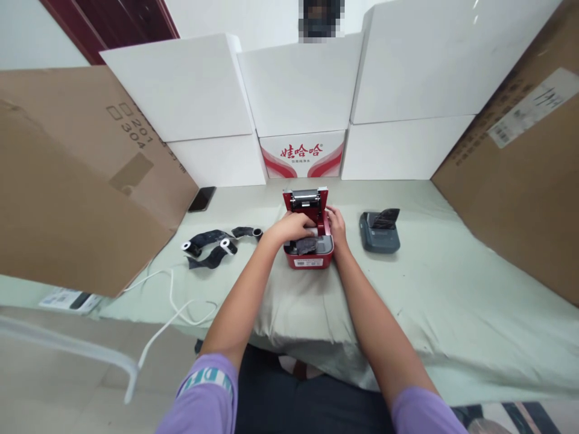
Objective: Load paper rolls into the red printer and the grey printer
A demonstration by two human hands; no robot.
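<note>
A small red printer with its lid raised stands on the green cloth in the middle. My left hand reaches into its open paper bay with curled fingers over a white roll with black paper trailing from it. My right hand grips the printer's right side and steadies it. What exactly the left fingers pinch is hidden.
A grey printer with black paper sits to the right. Loose black paper rolls lie to the left, with a phone behind them and a white cable. White boxes and brown cardboard wall in the green-covered table.
</note>
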